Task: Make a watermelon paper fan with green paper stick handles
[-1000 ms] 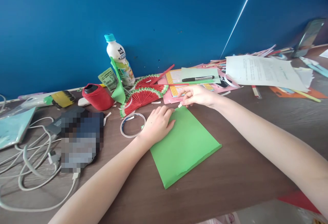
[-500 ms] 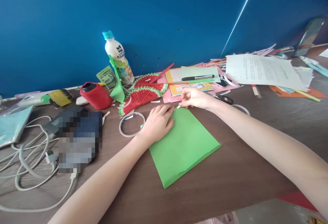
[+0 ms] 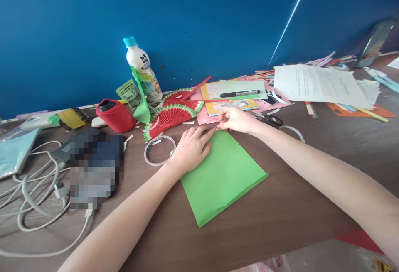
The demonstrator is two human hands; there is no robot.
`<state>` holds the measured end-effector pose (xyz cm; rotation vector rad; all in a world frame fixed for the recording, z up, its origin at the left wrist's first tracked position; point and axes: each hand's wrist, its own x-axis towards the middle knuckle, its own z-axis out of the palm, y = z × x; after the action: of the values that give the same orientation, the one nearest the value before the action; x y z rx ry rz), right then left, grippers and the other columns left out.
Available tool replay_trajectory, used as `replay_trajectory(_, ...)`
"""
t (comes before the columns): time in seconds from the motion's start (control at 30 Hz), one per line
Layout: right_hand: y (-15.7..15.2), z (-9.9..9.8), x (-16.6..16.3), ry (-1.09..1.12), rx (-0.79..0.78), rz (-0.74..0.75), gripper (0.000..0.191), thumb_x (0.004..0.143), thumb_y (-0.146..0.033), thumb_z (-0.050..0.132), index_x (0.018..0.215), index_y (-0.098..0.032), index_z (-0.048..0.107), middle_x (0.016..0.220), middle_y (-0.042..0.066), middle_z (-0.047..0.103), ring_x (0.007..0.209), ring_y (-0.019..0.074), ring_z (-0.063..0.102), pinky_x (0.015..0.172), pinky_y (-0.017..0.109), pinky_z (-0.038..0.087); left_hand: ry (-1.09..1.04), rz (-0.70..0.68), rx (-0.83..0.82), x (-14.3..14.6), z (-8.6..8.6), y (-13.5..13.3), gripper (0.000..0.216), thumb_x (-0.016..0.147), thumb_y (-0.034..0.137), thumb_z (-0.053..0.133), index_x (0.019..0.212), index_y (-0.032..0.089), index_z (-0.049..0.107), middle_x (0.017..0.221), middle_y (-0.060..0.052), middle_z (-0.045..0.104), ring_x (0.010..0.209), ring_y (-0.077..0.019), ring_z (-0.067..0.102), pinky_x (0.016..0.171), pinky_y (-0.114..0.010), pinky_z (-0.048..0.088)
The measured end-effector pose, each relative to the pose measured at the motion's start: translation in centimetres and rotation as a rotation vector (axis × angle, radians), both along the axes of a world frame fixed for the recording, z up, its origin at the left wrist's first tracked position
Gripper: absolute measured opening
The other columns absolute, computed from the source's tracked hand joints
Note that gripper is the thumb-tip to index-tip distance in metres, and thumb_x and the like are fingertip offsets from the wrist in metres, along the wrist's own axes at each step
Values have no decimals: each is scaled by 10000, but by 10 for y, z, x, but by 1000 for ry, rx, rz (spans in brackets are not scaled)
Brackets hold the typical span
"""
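A sheet of green paper [image 3: 227, 172] lies on the brown table, its near edge slightly folded up. My left hand [image 3: 193, 146] rests flat on the sheet's far left part with the fingers stretched out. At the far corner, my right hand [image 3: 233, 120] has thumb and finger pinched together on a small strip of white tape, mostly hidden by the fingers. The tips of both hands almost meet there. Just left of my left hand lies a roll of tape [image 3: 159, 150]. Beyond it sits a red paper fan [image 3: 171, 118] with a green and white rim.
A bottle [image 3: 144, 70] stands against the blue wall, near a red spool [image 3: 116, 117]. Black-handled scissors [image 3: 272, 119] lie behind my right forearm. Papers, a marker [image 3: 240, 93] and a printed sheet [image 3: 321, 87] cover the back. White cables [image 3: 26, 197] are coiled at left.
The white strip that stuck out below my right fingertips now hardly shows at the paper's far corner. My left fingertips reach slightly closer to it. The view has shifted a little.
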<state>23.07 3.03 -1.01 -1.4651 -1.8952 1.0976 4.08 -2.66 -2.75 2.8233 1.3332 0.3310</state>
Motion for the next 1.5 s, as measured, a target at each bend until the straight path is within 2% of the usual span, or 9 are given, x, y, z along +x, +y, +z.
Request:
replay_trajectory(0.23, -1, -1, -1, -137, 106, 28, 183, 641, -162, 612, 707, -184, 443, 640, -36, 520, 598, 106, 502, 557, 225, 362, 41, 18, 5, 1, 2, 0, 453, 879, 279, 316, 1315, 256, 435, 1271, -87, 471, 1101, -262, 443, 913, -423, 375)
replay_trajectory(0.4, -1, 2, 1, -346, 144, -10, 198, 657, -244, 633, 710, -199, 448, 630, -34, 528, 575, 114, 484, 521, 234, 325, 43, 18, 3, 1, 3, 0, 454, 877, 273, 314, 1316, 264, 431, 1275, -81, 469, 1107, -254, 439, 913, -419, 370)
replay_trajectory(0.63, 10, 6, 17, -434, 22, -29, 191, 680, -326, 621, 682, -197, 481, 517, -31, 513, 503, 115, 482, 491, 234, 316, 49, 15, 3, 0, 3, -1, 450, 882, 280, 306, 1312, 262, 435, 1283, -81, 463, 1104, -259, 438, 908, -422, 369)
replay_trajectory(0.8, 3, 11, 13, -426, 111, 23, 385, 724, -573, 521, 671, -194, 478, 488, -24, 495, 485, 121, 475, 493, 242, 307, 48, 13, -4, 0, 3, 0, 454, 886, 283, 301, 1324, 263, 419, 1280, -78, 465, 1114, -255, 431, 923, -422, 363)
replay_trajectory(0.9, 0, 10, 8, -488, 150, 21, 351, 679, -532, 592, 665, -196, 492, 574, -20, 523, 524, 113, 459, 492, 238, 281, 43, 7, -14, -1, 3, 0, 455, 889, 289, 299, 1330, 262, 410, 1292, -81, 453, 1127, -260, 420, 933, -434, 358)
replay_trajectory(1.1, 7, 4, 11, -557, 87, 31, 313, 659, -495, 612, 627, -197, 523, 586, -15, 507, 534, 119, 439, 494, 249, 280, 20, -17, -35, -4, 2, 2, 447, 905, 322, 282, 1336, 283, 394, 1306, -75, 438, 1144, -256, 405, 952, -441, 342)
replay_trajectory(1.27, 11, 5, 17, -567, 27, 61, 336, 653, -512, 609, 611, -191, 516, 574, -13, 478, 513, 114, 411, 479, 256, 271, -22, -117, 6, -10, 6, 7, 418, 916, 292, 279, 1287, 227, 460, 1283, -68, 488, 1132, -229, 423, 961, -398, 344)
replay_trajectory(1.37, 11, 9, 20, -576, -2, 67, 324, 656, -483, 620, 592, -192, 492, 574, -18, 473, 509, 112, 401, 478, 259, 263, -60, -51, 51, -15, 6, 12, 394, 917, 262, 277, 1213, 177, 522, 1204, -87, 545, 1088, -220, 459, 939, -374, 368)
replay_trajectory(1.5, 10, 15, 22, -578, -28, 64, 296, 677, -447, 615, 585, -193, 493, 549, -23, 451, 503, 113, 394, 478, 260, 245, -49, 68, 38, -23, 3, 20, 380, 895, 197, 305, 1216, 124, 494, 1208, -115, 520, 1086, -232, 456, 946, -383, 371)
